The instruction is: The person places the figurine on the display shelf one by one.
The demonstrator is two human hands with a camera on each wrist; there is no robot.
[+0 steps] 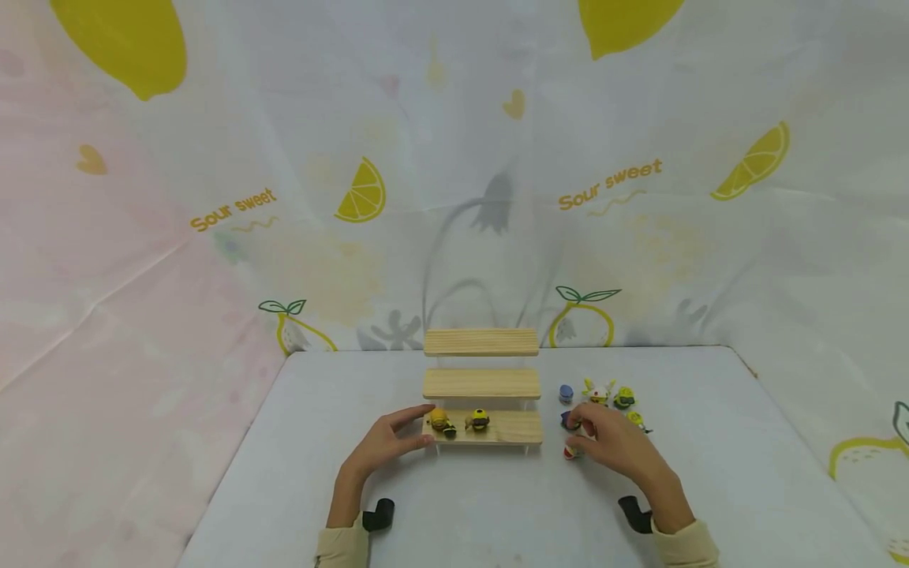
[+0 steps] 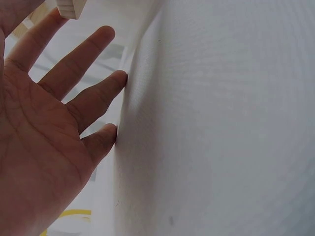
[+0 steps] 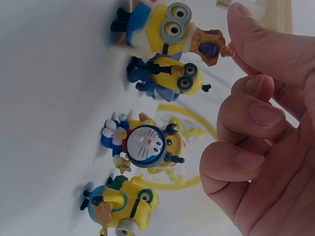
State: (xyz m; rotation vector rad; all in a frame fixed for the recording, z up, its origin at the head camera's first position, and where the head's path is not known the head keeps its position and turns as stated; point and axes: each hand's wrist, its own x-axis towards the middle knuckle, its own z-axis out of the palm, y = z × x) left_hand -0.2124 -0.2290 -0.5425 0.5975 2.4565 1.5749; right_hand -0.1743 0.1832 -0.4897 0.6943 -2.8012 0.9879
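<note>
My left hand (image 1: 379, 446) spans the left end of the bottom shelf of a wooden three-tier stand (image 1: 511, 426), thumb at the front edge and forefinger at the back corner. Its other fingers spread out straight, as the left wrist view shows. On that shelf lie two yellow figurines, one orange-topped (image 1: 439, 420) and one black-banded (image 1: 480, 418). Over the figurines at the right hovers my right hand (image 1: 618, 443), thumb and forefinger parted, other fingers bent. Nearest its fingertips stands a goggled Minion figurine (image 3: 170, 29) with a gold-and-purple crown.
Beside it stand a caped Minion (image 3: 177, 78), a Doraemon figurine (image 3: 145, 142) with a star and a Minion with a small guitar (image 3: 130, 204). More yellow figurines (image 1: 625, 397) stand farther right on the white table (image 1: 454, 505). A lemon-print cloth (image 1: 454, 268) hangs behind.
</note>
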